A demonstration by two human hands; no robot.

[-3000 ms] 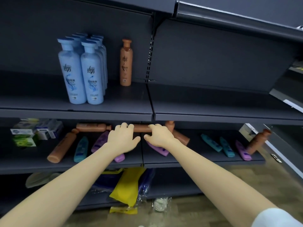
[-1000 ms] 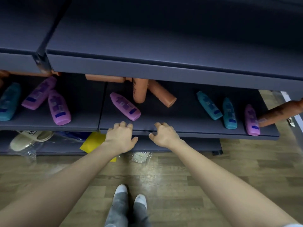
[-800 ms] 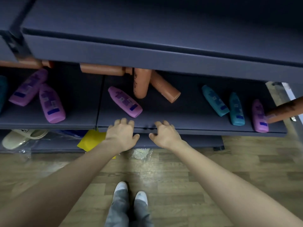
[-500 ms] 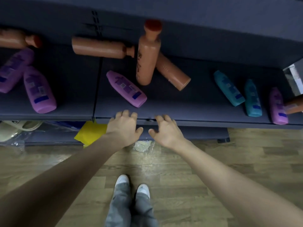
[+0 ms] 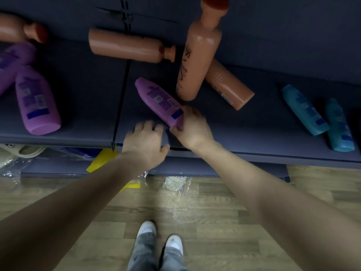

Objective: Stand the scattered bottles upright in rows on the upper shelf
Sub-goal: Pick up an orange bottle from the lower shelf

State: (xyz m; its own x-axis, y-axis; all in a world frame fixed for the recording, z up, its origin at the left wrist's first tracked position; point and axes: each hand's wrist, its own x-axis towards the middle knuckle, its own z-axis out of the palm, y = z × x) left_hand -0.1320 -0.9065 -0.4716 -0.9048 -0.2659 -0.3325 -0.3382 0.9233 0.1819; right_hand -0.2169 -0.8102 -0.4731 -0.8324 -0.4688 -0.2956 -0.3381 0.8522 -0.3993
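Observation:
A purple bottle (image 5: pixel 156 98) lies flat on the lower shelf (image 5: pixel 244 133). My right hand (image 5: pixel 192 128) grips its base end, fingers and thumb curled round it. My left hand (image 5: pixel 145 141) rests flat on the shelf's front edge beside it, holding nothing. Three orange bottles lie behind: one sideways (image 5: pixel 127 45), one propped on end (image 5: pixel 199 53), one under it (image 5: pixel 228 87). More purple bottles (image 5: pixel 37 102) lie at the left, and two teal bottles (image 5: pixel 304 110) at the right. The upper shelf is out of view.
Under the shelf lie a yellow packet (image 5: pixel 101 159), slippers in clear wrap (image 5: pixel 11 155) and a wrapped item (image 5: pixel 173 181). My feet (image 5: pixel 160 237) stand on the wooden floor close to the shelf.
The view has dropped from the upper shelf to the lower one and moved closer. My right hand has reached forward from the shelf edge and taken hold of the purple bottle's base.

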